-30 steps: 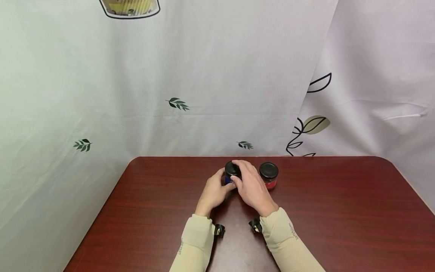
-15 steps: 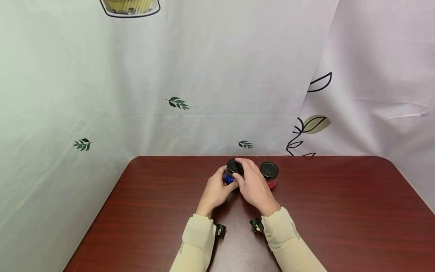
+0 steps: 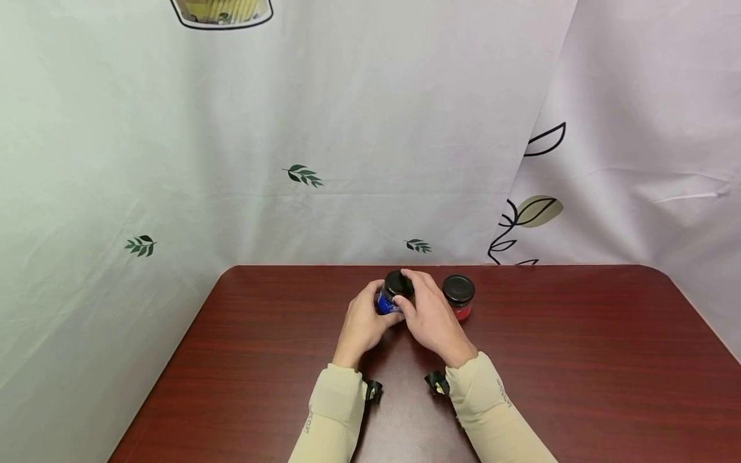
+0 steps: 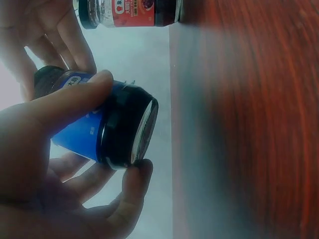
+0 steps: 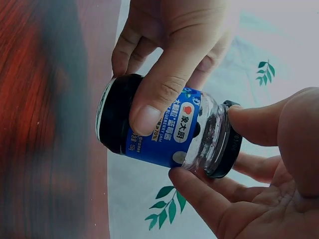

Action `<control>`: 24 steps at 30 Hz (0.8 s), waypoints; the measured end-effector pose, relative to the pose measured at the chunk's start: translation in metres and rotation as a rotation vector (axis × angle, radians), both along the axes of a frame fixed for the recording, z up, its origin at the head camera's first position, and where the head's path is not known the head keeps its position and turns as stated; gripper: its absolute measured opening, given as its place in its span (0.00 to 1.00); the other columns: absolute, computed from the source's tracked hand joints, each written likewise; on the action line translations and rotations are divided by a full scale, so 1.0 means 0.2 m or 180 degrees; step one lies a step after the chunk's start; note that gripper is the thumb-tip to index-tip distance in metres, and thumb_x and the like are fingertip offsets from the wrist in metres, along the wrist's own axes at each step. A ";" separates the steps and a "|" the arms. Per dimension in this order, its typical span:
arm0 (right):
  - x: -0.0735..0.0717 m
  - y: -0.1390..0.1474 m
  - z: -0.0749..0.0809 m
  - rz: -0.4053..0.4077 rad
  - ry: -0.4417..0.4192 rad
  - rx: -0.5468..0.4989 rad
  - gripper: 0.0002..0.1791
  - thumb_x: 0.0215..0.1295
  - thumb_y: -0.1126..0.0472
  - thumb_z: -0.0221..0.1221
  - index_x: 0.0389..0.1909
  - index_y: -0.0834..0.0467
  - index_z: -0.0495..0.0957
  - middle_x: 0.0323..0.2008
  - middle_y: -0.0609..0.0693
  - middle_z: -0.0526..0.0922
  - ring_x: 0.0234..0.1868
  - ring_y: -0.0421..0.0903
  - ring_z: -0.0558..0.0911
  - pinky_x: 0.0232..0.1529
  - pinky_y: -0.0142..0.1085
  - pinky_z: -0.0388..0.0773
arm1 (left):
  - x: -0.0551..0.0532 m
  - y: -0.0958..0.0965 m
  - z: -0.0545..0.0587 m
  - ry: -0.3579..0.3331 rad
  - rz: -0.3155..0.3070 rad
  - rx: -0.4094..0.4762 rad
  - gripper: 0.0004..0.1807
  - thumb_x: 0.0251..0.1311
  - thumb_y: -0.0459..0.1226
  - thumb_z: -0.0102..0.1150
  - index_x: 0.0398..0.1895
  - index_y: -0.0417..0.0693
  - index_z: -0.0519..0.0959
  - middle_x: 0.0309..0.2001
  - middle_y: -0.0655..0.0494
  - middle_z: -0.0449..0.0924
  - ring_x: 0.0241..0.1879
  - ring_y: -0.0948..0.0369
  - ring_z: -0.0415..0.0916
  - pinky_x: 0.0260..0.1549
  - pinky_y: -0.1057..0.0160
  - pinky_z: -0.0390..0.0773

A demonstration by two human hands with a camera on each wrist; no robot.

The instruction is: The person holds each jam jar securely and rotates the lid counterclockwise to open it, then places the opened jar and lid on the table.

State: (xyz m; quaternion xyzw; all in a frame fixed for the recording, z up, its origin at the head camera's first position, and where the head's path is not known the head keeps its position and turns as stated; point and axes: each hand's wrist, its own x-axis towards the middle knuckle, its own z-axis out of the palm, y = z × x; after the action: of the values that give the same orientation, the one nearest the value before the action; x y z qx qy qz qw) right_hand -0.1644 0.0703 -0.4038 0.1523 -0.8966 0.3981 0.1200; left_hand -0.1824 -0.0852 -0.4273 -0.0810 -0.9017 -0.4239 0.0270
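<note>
- Blue-labelled jar (image 5: 175,128), printed "BLUEBERRY JAM", was held tilted by both grips over the far part of the desk (image 3: 278,347); its base showed in the left wrist view, so it looked clear of the surface.
- Left grip (image 3: 363,321) was closed round the jar's lower body, thumb across the label, fingers on the opposite side, one fingertip by the rim of the base.
- Right grip (image 3: 431,315) was pinching the top end, thumb against the edge of the black lid (image 5: 230,144), fingers on the other side.
- That lid sat on the jar's mouth; whether it was tight or loose could not be told.
- Step in hand, as a judgement: a two-handed hold, one side steadying the body and the other placed to work the lid, probably by a twist. Which way it would turn could not be told.
- Next move seemed to call for a firm left hold on the label, lest the body spin with the lid, and an even right pinch on the rim.
- Red-labelled jar (image 3: 459,297) stood upright on the desk just beside the right grip, its own lid on, held by neither; the knuckles needed room there.
</note>
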 end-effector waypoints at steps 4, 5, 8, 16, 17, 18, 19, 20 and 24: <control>0.00 0.00 0.00 0.0008 -0.0042 -0.0026 0.31 0.71 0.59 0.61 0.71 0.66 0.66 0.66 0.63 0.70 0.65 0.58 0.73 0.62 0.53 0.72 | 0.00 0.00 0.00 0.0026 0.0029 -0.0053 0.39 0.53 0.41 0.77 0.68 0.46 0.71 0.56 0.47 0.80 0.54 0.51 0.78 0.54 0.48 0.76; 0.00 0.00 0.01 0.0001 -0.0076 -0.0030 0.31 0.72 0.59 0.61 0.71 0.66 0.65 0.66 0.62 0.70 0.65 0.58 0.73 0.62 0.53 0.72 | 0.00 0.00 0.00 0.0036 0.0036 -0.0062 0.39 0.53 0.41 0.77 0.68 0.46 0.72 0.56 0.47 0.80 0.54 0.51 0.78 0.54 0.48 0.76; 0.00 0.00 0.01 -0.0015 -0.0151 -0.0047 0.32 0.72 0.57 0.61 0.72 0.66 0.65 0.66 0.61 0.70 0.65 0.57 0.73 0.63 0.53 0.71 | 0.00 0.00 0.00 0.0051 0.0048 -0.0089 0.38 0.53 0.41 0.77 0.68 0.47 0.72 0.55 0.47 0.80 0.54 0.51 0.78 0.55 0.48 0.76; 0.01 0.00 0.01 -0.0169 -0.0147 -0.0100 0.34 0.71 0.49 0.61 0.70 0.66 0.68 0.64 0.61 0.72 0.62 0.56 0.75 0.60 0.52 0.73 | 0.01 0.00 0.01 0.0151 0.0030 -0.0054 0.35 0.54 0.41 0.76 0.65 0.47 0.74 0.56 0.48 0.80 0.54 0.52 0.79 0.54 0.49 0.77; 0.01 0.00 0.01 -0.0189 -0.0129 -0.0099 0.35 0.71 0.49 0.61 0.70 0.66 0.68 0.64 0.62 0.72 0.62 0.56 0.75 0.60 0.52 0.73 | 0.01 0.00 0.01 0.0172 0.0028 -0.0053 0.34 0.54 0.41 0.76 0.65 0.47 0.74 0.56 0.48 0.80 0.53 0.52 0.79 0.54 0.49 0.78; 0.00 -0.01 0.01 -0.0208 -0.0112 -0.0102 0.35 0.70 0.48 0.61 0.69 0.66 0.68 0.64 0.61 0.72 0.62 0.56 0.75 0.60 0.52 0.73 | 0.01 0.00 0.01 0.0192 0.0031 -0.0060 0.34 0.53 0.41 0.77 0.64 0.47 0.75 0.55 0.48 0.80 0.53 0.52 0.79 0.53 0.50 0.78; 0.00 -0.01 0.01 -0.0227 -0.0101 -0.0107 0.35 0.70 0.47 0.61 0.69 0.65 0.69 0.64 0.61 0.73 0.62 0.56 0.75 0.60 0.52 0.73 | 0.01 0.00 0.01 0.0211 0.0033 -0.0065 0.34 0.53 0.41 0.77 0.63 0.46 0.75 0.55 0.48 0.81 0.53 0.52 0.79 0.53 0.50 0.78; 0.00 -0.01 0.00 -0.0246 -0.0088 -0.0113 0.35 0.70 0.47 0.62 0.69 0.65 0.69 0.64 0.61 0.73 0.62 0.55 0.75 0.60 0.51 0.74 | 0.01 0.00 0.01 0.0230 0.0032 -0.0069 0.34 0.52 0.41 0.77 0.62 0.46 0.75 0.54 0.48 0.81 0.52 0.52 0.79 0.52 0.50 0.79; 0.00 -0.01 0.00 -0.0320 -0.0042 -0.0128 0.35 0.68 0.46 0.63 0.68 0.65 0.71 0.63 0.60 0.74 0.62 0.54 0.75 0.59 0.51 0.74 | 0.01 0.00 0.02 0.0274 0.0022 -0.0078 0.34 0.51 0.42 0.78 0.61 0.46 0.76 0.53 0.49 0.81 0.51 0.52 0.80 0.52 0.51 0.79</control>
State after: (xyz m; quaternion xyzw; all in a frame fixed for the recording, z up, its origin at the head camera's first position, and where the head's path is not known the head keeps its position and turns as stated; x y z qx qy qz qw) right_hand -0.1637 0.0674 -0.4038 0.1020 -0.8958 0.4104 0.1370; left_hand -0.1807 -0.0856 -0.4240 -0.0964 -0.9050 -0.4089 0.0663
